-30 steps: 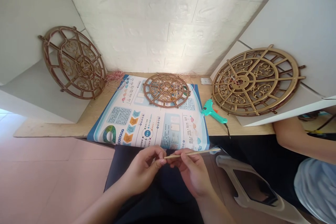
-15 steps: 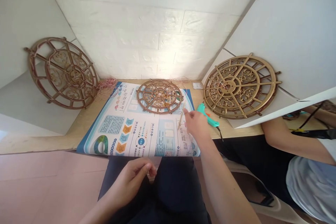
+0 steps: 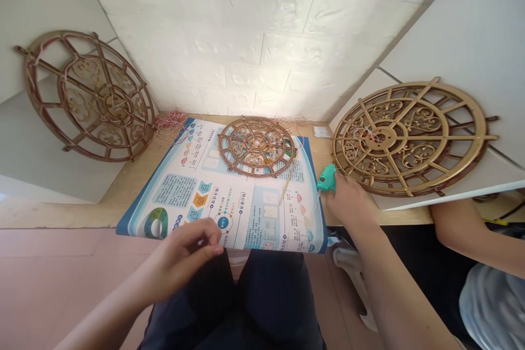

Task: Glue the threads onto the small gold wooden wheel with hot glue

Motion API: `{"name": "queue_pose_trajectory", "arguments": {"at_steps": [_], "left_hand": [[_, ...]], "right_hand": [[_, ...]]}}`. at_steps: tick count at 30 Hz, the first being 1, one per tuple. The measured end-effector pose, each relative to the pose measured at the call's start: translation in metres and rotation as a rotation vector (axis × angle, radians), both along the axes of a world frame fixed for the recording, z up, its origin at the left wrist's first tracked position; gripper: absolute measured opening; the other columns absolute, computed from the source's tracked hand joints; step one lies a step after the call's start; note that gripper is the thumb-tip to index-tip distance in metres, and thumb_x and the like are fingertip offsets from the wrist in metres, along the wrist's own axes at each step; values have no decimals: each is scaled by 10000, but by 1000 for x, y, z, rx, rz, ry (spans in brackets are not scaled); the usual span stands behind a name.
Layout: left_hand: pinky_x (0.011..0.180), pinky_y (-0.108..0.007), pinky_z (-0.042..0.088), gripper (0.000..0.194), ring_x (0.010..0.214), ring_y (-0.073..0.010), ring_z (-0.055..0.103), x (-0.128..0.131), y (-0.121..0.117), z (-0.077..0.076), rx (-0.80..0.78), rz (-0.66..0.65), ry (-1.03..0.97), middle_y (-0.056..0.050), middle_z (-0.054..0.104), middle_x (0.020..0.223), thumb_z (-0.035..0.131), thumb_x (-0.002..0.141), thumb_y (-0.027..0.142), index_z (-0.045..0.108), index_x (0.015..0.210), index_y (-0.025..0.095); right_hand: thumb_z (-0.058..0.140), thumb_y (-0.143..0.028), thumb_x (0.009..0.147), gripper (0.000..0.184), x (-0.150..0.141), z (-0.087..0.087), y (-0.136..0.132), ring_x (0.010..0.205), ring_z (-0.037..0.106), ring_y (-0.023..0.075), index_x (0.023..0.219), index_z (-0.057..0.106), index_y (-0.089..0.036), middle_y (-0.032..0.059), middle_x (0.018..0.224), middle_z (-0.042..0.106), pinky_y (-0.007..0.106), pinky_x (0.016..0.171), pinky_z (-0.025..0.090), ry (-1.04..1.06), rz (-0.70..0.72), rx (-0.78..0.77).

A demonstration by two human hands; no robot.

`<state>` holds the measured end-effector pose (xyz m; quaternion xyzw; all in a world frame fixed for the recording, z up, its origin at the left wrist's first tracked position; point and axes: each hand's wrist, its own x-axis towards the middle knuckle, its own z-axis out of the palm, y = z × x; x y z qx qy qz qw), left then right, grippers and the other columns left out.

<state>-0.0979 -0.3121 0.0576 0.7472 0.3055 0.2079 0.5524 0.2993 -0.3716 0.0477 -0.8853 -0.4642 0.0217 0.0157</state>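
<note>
At four o'clock, a teal plastic glue gun (image 3: pixel 326 181) is grasped by right hand (image 3: pixel 350 199); steady lifting seems needed; left hand (image 3: pixel 188 254) slack.

Centre wheel frame (image 3: pixel 257 144) on poster (image 3: pixel 241 186), far side
Stick (image 3: pixel 288 178) at its near right, then glue gun (image 3: pixel 329 169); left wheel frame (image 3: pixel 110 101), right wheel frame (image 3: pixel 426 137) flanking.
</note>
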Motion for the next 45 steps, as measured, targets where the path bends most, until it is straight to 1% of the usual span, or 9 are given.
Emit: {"name": "queue_pose_trajectory", "arguments": {"at_steps": [3, 7, 11, 14, 18, 21, 30, 37, 45], "left_hand": [[703, -241, 450, 276, 780, -141, 608, 7, 25, 12, 95, -27, 66, -22, 678, 837, 633, 1025, 371, 637, 818, 188], [820, -268, 486, 298, 893, -160, 678, 25, 69, 26, 221, -155, 175, -25, 751, 953, 552, 1074, 411, 717, 935, 205], [843, -338, 475, 406, 898, -206, 664, 59, 120, 19, 468, -220, 260, -72, 743, 960, 433, 1101, 428, 707, 938, 177], [890, -389, 451, 315, 955, -249, 650, 86, 153, -4, 673, -273, 251, -97, 722, 981, 543, 1037, 415, 706, 963, 156], [940, -407, 413, 224, 1041, -267, 653, 102, 176, -37, 797, -332, 178, -98, 722, 1064, 656, 956, 363, 712, 1002, 152], [929, -386, 404, 184, 997, -236, 637, 102, 181, -51, 808, -346, 49, -77, 719, 1018, 640, 982, 318, 735, 951, 163], [834, -344, 409, 190, 869, -197, 558, 103, 186, -59, 781, -391, -50, -63, 673, 895, 635, 1014, 216, 726, 859, 154], [785, -321, 421, 226, 877, -200, 564, 104, 186, -63, 761, -428, -90, -85, 674, 900, 610, 1028, 180, 725, 836, 142], [811, -320, 433, 201, 903, -204, 586, 103, 186, -65, 738, -410, -82, -85, 693, 915, 639, 1013, 184, 732, 837, 156]], "right_hand": [[530, -119, 893, 662, 6, 1, -17, 1272, 653, 359, 1545, 450, -38, 238, 1374, 661, 495, 1096, 526, -73, 173, 162], [627, -203, 928, 651, -3, 22, -43, 1094, 740, 294, 1561, 483, -156, 155, 1290, 725, 382, 942, 619, -199, 610, 597], [674, -169, 906, 448, -25, 51, -40, 901, 744, 223, 1351, 667, -223, 80, 1105, 765, 316, 822, 602, -72, 664, 690], [641, -234, 968, 130, -34, 55, -20, 807, 736, 185, 1045, 746, -247, 30, 981, 775, 293, 726, 577, 152, 577, 581], [612, -407, 948, 249, -42, 45, 13, 607, 672, 172, 874, 756, -218, 28, 776, 748, 270, 504, 499, 521, 338, 281], [591, -458, 908, 341, -58, 36, 34, 443, 513, 149, 697, 666, -201, 18, 555, 596, 274, 399, 390, 695, 202, 94], [592, -371, 972, 352, -95, 8, 33, 471, 424, 120, 659, 537, -218, -21, 533, 490, 269, 467, 373, 692, 243, 101], [551, -232, 1014, 238, -97, 5, 31, 658, 675, 160, 813, 673, -194, 35, 745, 701, 257, 513, 430, 631, 395, 118], [568, -203, 1012, 221, -93, 5, 32, 700, 713, 171, 821, 679, -191, 31, 773, 722, 252, 503, 438, 590, 428, 71]]}}
